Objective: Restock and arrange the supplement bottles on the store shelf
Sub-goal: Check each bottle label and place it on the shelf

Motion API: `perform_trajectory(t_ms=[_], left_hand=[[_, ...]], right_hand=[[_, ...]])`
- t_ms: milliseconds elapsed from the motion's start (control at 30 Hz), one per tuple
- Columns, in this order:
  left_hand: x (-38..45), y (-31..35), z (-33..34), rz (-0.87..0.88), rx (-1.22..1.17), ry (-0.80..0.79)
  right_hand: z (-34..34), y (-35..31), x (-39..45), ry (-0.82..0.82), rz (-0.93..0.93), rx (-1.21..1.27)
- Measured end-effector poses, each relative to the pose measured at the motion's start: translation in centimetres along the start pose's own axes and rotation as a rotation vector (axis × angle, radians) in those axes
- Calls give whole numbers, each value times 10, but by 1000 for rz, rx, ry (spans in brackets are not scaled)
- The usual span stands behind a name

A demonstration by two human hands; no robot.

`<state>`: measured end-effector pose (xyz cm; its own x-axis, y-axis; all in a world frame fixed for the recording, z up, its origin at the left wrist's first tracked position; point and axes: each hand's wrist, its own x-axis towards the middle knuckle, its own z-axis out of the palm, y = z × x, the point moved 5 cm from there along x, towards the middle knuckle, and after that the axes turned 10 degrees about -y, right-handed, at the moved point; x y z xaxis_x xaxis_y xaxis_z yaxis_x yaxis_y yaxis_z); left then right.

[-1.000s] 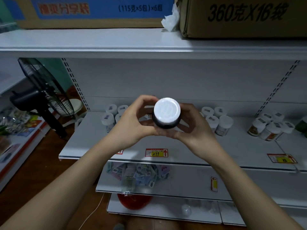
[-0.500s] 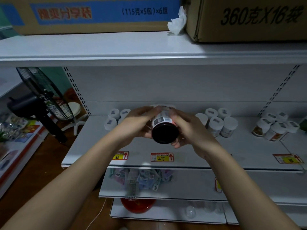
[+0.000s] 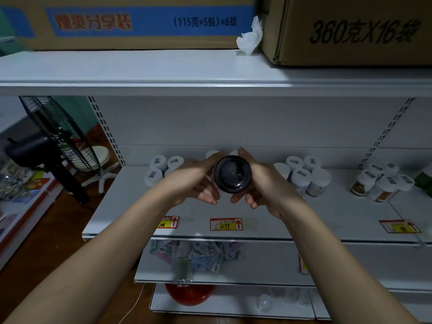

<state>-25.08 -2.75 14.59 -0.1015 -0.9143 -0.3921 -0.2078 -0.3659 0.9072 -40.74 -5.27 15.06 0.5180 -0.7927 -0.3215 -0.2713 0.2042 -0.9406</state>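
A dark bottle (image 3: 232,174) is held on its side above the shelf (image 3: 131,206), its round base facing the camera. The left hand (image 3: 194,181) and right hand (image 3: 264,183) cup it from either side, fingers curled round its body. Tipped like this, it could slip from the grip and knock over the white-capped bottles (image 3: 301,176) standing just right of it.

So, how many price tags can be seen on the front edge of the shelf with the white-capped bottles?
3. One tag sits below the left hand, one reading 299 lies under the held bottle, and one at far right. The arms may hide others.
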Motion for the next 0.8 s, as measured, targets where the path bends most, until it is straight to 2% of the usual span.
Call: perform_trajectory(t_ms=[133,467,800], left_hand=[[1,2,-2,48,18,-4],[-2,4,1,324,49,-33],[14,-14,7,352,111,-22]], right_hand=[[-2,2,-2,-4,-57,-49],[-7,29,-1,-125,-226,-69],[-8,53,10,-154,-263,33]])
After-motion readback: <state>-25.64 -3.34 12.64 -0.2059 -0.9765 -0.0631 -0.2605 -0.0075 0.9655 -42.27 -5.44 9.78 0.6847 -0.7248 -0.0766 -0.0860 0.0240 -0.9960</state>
